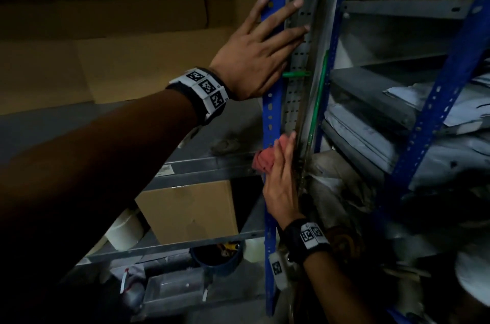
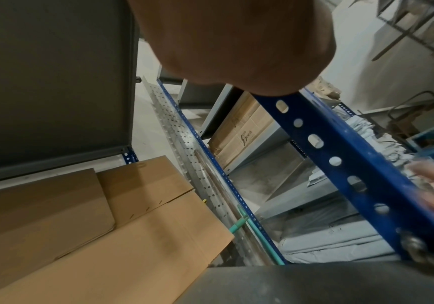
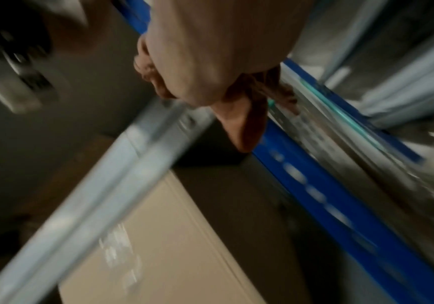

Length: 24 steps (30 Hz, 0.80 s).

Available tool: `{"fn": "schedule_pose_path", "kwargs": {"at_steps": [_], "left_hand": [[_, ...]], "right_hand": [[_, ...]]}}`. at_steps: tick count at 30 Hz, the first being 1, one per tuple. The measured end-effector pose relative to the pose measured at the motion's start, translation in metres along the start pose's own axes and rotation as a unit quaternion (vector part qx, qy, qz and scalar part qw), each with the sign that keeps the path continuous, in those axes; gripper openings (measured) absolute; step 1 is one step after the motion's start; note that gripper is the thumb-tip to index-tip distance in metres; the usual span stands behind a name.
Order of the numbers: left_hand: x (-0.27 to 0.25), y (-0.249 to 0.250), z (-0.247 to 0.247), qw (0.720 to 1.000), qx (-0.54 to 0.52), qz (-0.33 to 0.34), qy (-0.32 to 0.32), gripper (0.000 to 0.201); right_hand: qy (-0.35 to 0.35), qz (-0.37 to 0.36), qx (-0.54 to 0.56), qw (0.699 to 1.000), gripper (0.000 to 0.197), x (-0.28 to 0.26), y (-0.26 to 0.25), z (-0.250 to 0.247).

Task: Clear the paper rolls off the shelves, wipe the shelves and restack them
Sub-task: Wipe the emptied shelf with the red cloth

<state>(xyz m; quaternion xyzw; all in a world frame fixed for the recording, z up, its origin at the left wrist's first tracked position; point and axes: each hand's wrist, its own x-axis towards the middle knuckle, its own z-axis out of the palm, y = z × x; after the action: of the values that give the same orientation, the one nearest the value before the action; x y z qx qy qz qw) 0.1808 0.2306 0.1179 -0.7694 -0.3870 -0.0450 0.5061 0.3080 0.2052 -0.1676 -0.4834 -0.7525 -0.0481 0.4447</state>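
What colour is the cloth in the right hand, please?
The cloth is reddish pink, clearest in the head view.

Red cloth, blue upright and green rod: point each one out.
red cloth (image 1: 263, 162), head view, on the bunched part left of the right hand (image 1: 282, 185)
blue upright (image 1: 271, 103), head view, on its face below the left hand (image 1: 254, 58)
green rod (image 1: 316, 111), head view, mid-length
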Motion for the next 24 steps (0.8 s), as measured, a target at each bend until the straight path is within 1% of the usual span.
{"fn": "schedule_pose_path", "kwargs": {"at_steps": [2,3,5,7,10,11,13,14,15,16,17,19,20,21,22,23,24], "left_hand": [[-0.001,0.001,0.000,1.000,-0.001,-0.001,-0.002,0.062],[-0.001,0.001,-0.001,1.000,0.001,-0.003,-0.006,0.062],[-0.002,0.002,-0.005,1.000,0.001,-0.005,-0.014,0.061],[-0.004,0.004,-0.010,1.000,0.002,-0.007,-0.027,0.062],[-0.004,0.006,-0.024,0.998,0.012,-0.007,-0.057,0.063],[-0.004,0.006,-0.030,0.997,0.019,0.001,-0.076,0.063],[-0.011,0.011,-0.041,0.993,-0.008,0.030,-0.113,0.058],[-0.022,0.016,-0.045,0.990,-0.056,0.038,-0.124,0.053],[-0.039,0.022,-0.047,0.984,-0.120,0.030,-0.131,0.049],[-0.062,0.029,-0.050,0.973,-0.188,0.008,-0.137,0.046],[-0.092,0.037,-0.050,0.957,-0.250,-0.029,-0.147,0.043],[-0.163,0.057,-0.049,0.915,-0.339,-0.118,-0.182,0.041],[-0.201,0.067,-0.046,0.893,-0.372,-0.162,-0.194,0.041],[-0.239,0.078,-0.044,0.869,-0.400,-0.209,-0.203,0.043],[-0.277,0.090,-0.046,0.839,-0.432,-0.258,-0.207,0.046],[-0.312,0.102,-0.049,0.807,-0.460,-0.309,-0.205,0.048],[-0.345,0.115,-0.054,0.771,-0.487,-0.355,-0.204,0.049]], "right_hand": [[0.018,-0.005,-0.036,0.999,0.084,0.009,-0.004,-0.007],[0.015,-0.007,-0.049,0.999,0.088,0.006,-0.005,-0.007],[-0.023,-0.015,-0.072,0.997,0.093,-0.015,-0.005,-0.007],[-0.071,-0.012,-0.091,0.993,0.089,-0.042,-0.008,-0.009],[-0.137,0.024,-0.057,0.989,0.088,-0.060,-0.020,-0.024],[-0.162,0.035,-0.034,0.986,0.083,-0.065,-0.023,-0.025],[-0.231,0.071,0.041,0.970,0.064,-0.073,-0.026,-0.029],[-0.242,0.101,0.067,0.963,0.051,-0.077,-0.029,-0.031],[-0.237,0.139,0.097,0.957,0.037,-0.081,-0.033,-0.037],[-0.231,0.174,0.134,0.948,0.024,-0.083,-0.038,-0.044],[-0.225,0.185,0.161,0.943,0.018,-0.086,-0.044,-0.051],[-0.233,0.194,0.191,0.933,0.022,-0.090,-0.055,-0.058],[-0.247,0.207,0.213,0.922,0.026,-0.090,-0.064,-0.062],[-0.261,0.224,0.250,0.905,0.031,-0.093,-0.074,-0.062],[-0.273,0.245,0.303,0.880,0.034,-0.096,-0.088,-0.060],[-0.286,0.273,0.369,0.841,0.035,-0.100,-0.104,-0.057],[-0.299,0.308,0.433,0.793,0.035,-0.107,-0.120,-0.051]]}}
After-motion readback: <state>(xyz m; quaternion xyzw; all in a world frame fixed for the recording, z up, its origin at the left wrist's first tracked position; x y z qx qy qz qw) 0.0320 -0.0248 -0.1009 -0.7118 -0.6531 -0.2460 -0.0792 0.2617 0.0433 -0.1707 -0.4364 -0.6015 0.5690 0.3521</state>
